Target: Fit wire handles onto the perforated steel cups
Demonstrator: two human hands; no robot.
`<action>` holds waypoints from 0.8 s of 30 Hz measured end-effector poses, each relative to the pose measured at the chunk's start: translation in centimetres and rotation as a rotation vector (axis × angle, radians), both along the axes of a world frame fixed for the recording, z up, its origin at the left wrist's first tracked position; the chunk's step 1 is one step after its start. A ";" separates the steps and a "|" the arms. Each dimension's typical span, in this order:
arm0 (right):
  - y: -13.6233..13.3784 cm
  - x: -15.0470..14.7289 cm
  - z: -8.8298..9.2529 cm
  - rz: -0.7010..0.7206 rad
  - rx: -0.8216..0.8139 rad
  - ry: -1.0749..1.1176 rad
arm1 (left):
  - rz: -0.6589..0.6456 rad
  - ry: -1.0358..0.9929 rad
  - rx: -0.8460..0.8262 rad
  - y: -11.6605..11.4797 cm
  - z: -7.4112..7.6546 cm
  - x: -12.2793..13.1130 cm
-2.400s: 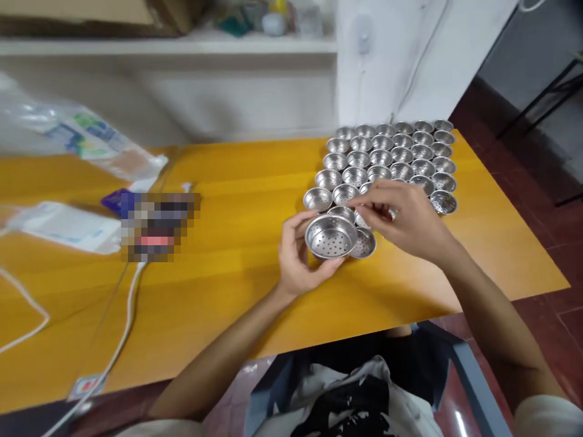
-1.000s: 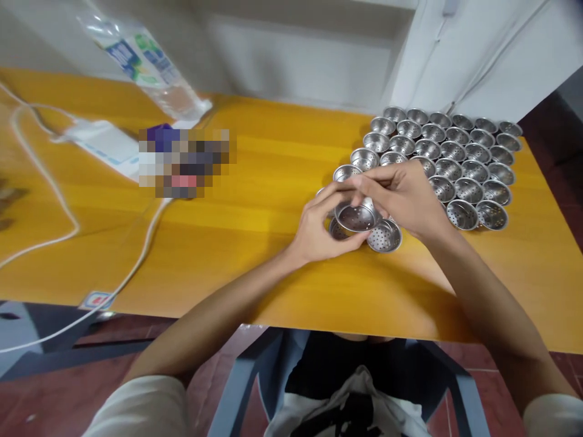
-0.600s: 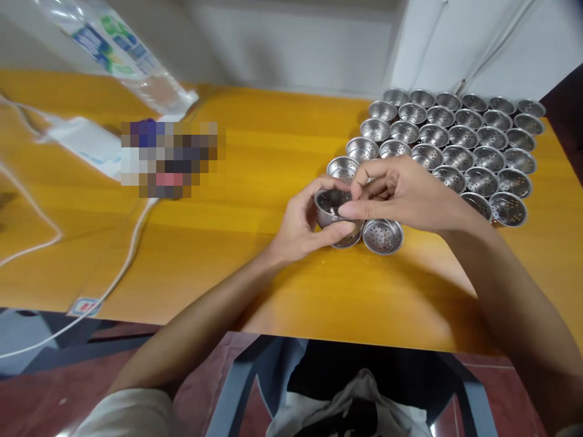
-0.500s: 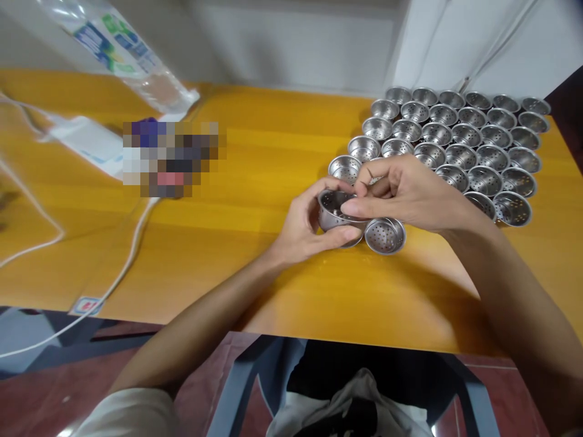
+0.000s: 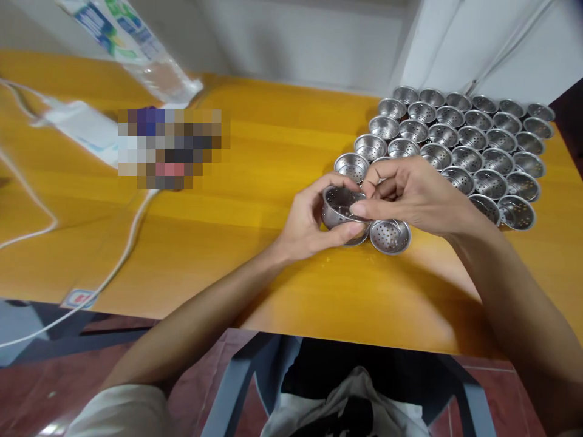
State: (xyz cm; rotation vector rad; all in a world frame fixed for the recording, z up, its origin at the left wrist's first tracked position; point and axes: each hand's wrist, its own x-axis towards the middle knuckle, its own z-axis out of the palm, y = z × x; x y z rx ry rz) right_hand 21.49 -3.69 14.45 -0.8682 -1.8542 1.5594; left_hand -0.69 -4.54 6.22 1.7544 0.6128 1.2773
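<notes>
My left hand (image 5: 310,221) grips a small perforated metal cup (image 5: 339,205) by its wall, just above the yellow table (image 5: 255,182). My right hand (image 5: 410,194) reaches over the same cup, its thumb on the rim and its fingertips curled into the cup's mouth, pinched on something I cannot make out. A loose perforated cup (image 5: 390,235) sits on the table right beside the held one. Several rows of like cups (image 5: 460,145) stand packed together behind my right hand.
A clear plastic bag with blue and green print (image 5: 136,54) lies at the back left. A white packet (image 5: 84,130), a blurred patch and white cables (image 5: 113,267) cover the left side. The table's front edge runs close to my body.
The cup in my left hand has come down from chest height toward the table and tilted. My right fingers have closed in at its mouth. The camera has swung downward.
</notes>
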 end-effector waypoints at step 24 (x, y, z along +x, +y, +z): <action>-0.7 0.3 -0.3 -0.214 0.112 0.089 | 0.315 0.071 0.290 0.5 -0.2 0.4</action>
